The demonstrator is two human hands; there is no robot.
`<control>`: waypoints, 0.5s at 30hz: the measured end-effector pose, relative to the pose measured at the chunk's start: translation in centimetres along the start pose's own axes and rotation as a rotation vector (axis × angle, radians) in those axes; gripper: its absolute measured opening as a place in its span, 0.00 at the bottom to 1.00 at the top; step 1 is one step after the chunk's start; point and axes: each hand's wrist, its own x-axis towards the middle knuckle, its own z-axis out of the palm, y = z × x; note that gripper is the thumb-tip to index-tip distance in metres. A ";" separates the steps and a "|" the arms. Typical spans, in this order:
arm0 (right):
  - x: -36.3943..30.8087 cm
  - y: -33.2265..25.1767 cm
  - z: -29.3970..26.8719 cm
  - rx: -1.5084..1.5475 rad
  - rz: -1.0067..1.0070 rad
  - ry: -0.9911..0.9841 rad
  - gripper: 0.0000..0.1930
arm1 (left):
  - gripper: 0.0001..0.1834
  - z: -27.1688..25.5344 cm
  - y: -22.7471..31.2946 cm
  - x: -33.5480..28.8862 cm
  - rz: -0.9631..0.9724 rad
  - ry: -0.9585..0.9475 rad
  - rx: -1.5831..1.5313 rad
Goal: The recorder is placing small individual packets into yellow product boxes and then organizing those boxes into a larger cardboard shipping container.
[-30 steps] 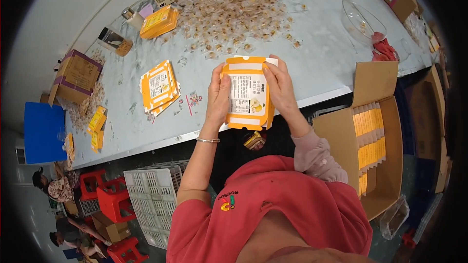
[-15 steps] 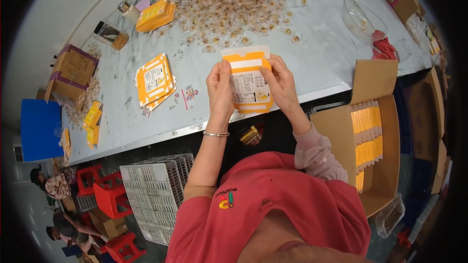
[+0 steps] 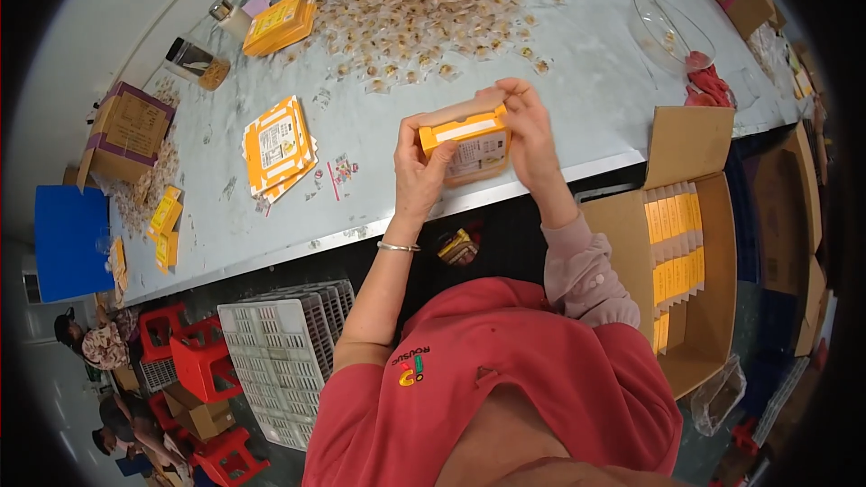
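A small yellow and white cardboard box (image 3: 476, 153) is popped up into shape between my hands, above the table's front edge. My left hand (image 3: 420, 167) is closed round its left end, with the thumb across the printed face. At the right end my right hand (image 3: 532, 137) grips the box near the upper corner, fingers bent over the top flap and slightly blurred. The top flap stands up along the far edge. To the left on the table lies a stack of flat yellow boxes (image 3: 278, 146).
A large heap of small clear-wrapped pieces (image 3: 419, 13) covers the table's far middle. More yellow cartons (image 3: 281, 25) and a dark-lidded jar (image 3: 197, 63) stand at the far left. At right, an open carton (image 3: 713, 307) holds rows of yellow boxes. White plastic crates (image 3: 275, 352) stand below.
The box went from lying flat to opened out with depth. My right hand moved up to its upper corner, and my left thumb slid down onto the printed face.
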 end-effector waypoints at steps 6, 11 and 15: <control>0.4 3.0 -1.5 -0.037 0.011 -0.074 0.17 | 0.22 -0.8 0.8 -0.5 0.063 0.024 0.070; -0.5 4.0 2.4 -0.708 -0.192 -0.187 0.27 | 0.25 -3.1 -1.1 -2.6 -0.133 0.186 -0.298; 8.8 5.8 2.5 -0.417 0.222 -0.269 0.30 | 0.26 -8.3 -1.5 -3.8 -0.100 0.323 -0.162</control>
